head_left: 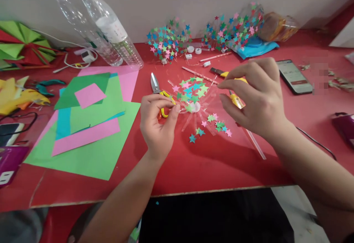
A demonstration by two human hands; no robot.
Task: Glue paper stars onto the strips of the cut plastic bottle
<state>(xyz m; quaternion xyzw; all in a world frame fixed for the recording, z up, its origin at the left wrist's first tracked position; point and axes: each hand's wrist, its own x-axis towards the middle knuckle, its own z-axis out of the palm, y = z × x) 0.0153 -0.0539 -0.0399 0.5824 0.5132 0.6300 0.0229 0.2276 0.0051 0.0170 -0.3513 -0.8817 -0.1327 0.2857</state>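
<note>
My left hand (159, 125) pinches the end of a thin clear plastic strip (184, 110) between thumb and forefinger. The strip runs to a white round centre (195, 106), from which several other clear strips fan out over the red table. Pink, green and blue paper stars (193, 90) crowd the upper strips. Loose-looking stars (219, 125) lie below and to the right. Over the right side of this piece hovers my right hand (256, 95), its fingers bent, thumb and forefinger apart with nothing visible between them. Behind my left hand lie yellow-handled scissors (155, 84), partly hidden.
Coloured paper sheets (116, 158) cover the table's left side, with plastic bottles (110, 29) behind. Star-covered clear pieces (166, 44) stand along the wall. A yellow cutter (235, 99) lies under my right hand, a phone (294, 77) to its right. The table's front edge (193, 193) is close.
</note>
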